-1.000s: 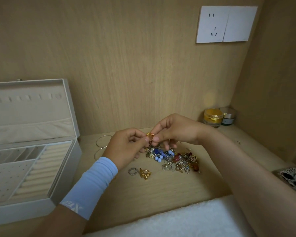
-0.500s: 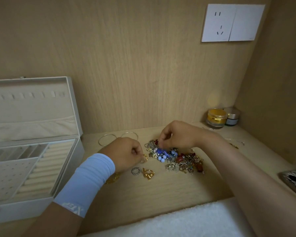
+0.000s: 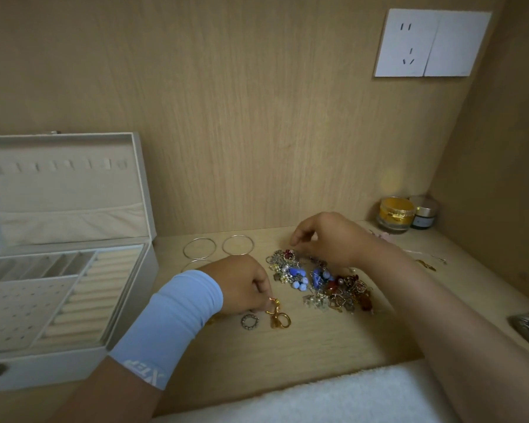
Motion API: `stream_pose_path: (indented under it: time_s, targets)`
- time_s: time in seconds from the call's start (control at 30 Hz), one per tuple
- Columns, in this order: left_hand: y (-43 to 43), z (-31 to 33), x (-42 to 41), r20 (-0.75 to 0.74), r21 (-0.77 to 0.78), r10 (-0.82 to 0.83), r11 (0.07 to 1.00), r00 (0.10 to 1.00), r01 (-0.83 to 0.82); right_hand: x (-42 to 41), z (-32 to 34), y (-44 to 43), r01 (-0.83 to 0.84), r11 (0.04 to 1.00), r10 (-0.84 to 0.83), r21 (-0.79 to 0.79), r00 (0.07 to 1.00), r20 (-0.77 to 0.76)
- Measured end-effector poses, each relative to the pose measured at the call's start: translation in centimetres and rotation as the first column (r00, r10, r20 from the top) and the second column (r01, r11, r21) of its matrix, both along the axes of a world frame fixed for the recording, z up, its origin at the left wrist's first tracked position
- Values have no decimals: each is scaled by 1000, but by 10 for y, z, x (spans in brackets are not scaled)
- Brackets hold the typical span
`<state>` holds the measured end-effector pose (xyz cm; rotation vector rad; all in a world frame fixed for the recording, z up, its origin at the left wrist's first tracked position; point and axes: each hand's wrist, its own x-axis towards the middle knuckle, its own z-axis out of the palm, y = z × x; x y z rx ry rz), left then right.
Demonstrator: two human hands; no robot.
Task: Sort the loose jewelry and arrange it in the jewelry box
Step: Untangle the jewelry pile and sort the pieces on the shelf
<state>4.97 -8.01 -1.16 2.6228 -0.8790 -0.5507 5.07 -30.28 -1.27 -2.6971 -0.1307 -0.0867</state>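
Left hand lowered to desk | gold charm pinched, axis near-far

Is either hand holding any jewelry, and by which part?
The left hand pinches a small gold piece by its upper end. The right hand reaches into the jewelry pile; whether it grips anything cannot be told.

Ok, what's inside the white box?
The jewelry box shows cream ring rolls, a panel of small holes and narrow slots at the back, no jewelry visible. Its left end runs out of view, so that part is unseen.
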Motion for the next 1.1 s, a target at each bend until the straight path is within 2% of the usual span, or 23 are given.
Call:
stream_pose_path:
  time_s: [0.13, 0.3, 0.47, 0.6, 0.67, 0.73, 0.8, 0.9, 0.97, 1.0, 1.03, 1.07, 1.1]
  targets:
    - [-3, -3, 0, 51, -12, 18, 1000, 999, -17, 0, -7, 8, -43, 991, 39, -125, 999, -36]
    - [-3, -8, 3, 125, -104, 55, 994, 991, -42, -1, -7, 10, -62, 955, 86, -291, 994, 68]
    - [-13, -6, 17, 168, -381, 225, 913, 960, -147, 0, -8, 13, -121, 949, 152, -291, 984, 87]
    - [-33, -7, 30, 168, -381, 216, 914, 962, -139, -1, -7, 7, -128, 936, 167, -329, 981, 94]
    - [-40, -8, 36, 142, -396, 214, 907, 966, -142, -1, -7, 3, -94, 966, 126, -239, 985, 121]
    - [-44, -9, 42, 118, -438, 220, 887, 968, -148, 2, -8, -4, -61, 997, 67, -47, 987, 148]
    - [-44, -10, 46, 85, -529, 234, 834, 969, -155, 5, -6, -7, -65, 982, 40, 179, 989, 140]
    - [-40, -7, 50, 79, -660, 272, 735, 959, -154, 5, -2, 0, -71, 853, 39, 518, 997, 73]
    - [-36, -3, 53, 108, -699, 319, 698, 942, -156, 5, -2, 10, -60, 756, 31, 652, 998, 57]
    - [-32, -1, 55, 120, -704, 343, 691, 932, -163, 6, -2, 15, -56, 733, 9, 678, 997, 73]
    - [-28, 2, 55, 122, -703, 359, 689, 925, -175, 7, -5, 19, -49, 754, -27, 655, 994, 106]
    - [-24, 3, 55, 114, -694, 364, 695, 924, -188, 8, -6, 21, -42, 826, -54, 563, 987, 154]
    - [-20, 4, 53, 103, -670, 358, 715, 928, -201, 8, -8, 23, -38, 913, -46, 407, 980, 194]
